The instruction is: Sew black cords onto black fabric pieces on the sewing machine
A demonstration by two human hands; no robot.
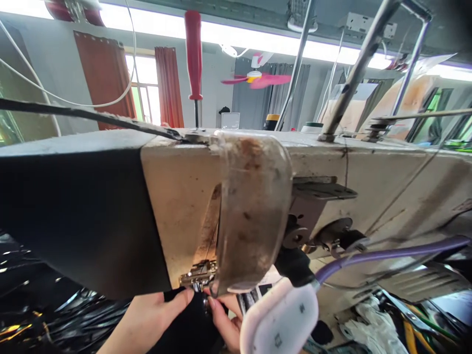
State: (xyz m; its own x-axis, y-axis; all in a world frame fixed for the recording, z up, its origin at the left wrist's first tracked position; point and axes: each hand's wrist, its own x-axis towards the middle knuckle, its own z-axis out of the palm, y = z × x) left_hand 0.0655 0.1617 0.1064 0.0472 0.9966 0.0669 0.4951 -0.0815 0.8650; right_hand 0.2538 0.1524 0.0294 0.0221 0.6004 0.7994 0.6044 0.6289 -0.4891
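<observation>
A worn cream sewing machine head [184,196] fills the view, with a cloudy plastic guard [254,211] over its needle area. Below it the metal presser foot [197,278] shows. My left hand [147,319] pinches black fabric [188,324] just under the foot, thumb on top. My right hand [226,324] presses the same fabric from the right, fingers curled against it. Both hands are partly cut off by the bottom edge.
A white lamp head [280,319] on a purple gooseneck [387,255] sits right of my hands. A red-handled screwdriver [194,54] stands on the machine top beside metal thread stand rods [354,73]. Dark shiny material [44,314] lies at left; tools and cloth clutter the lower right.
</observation>
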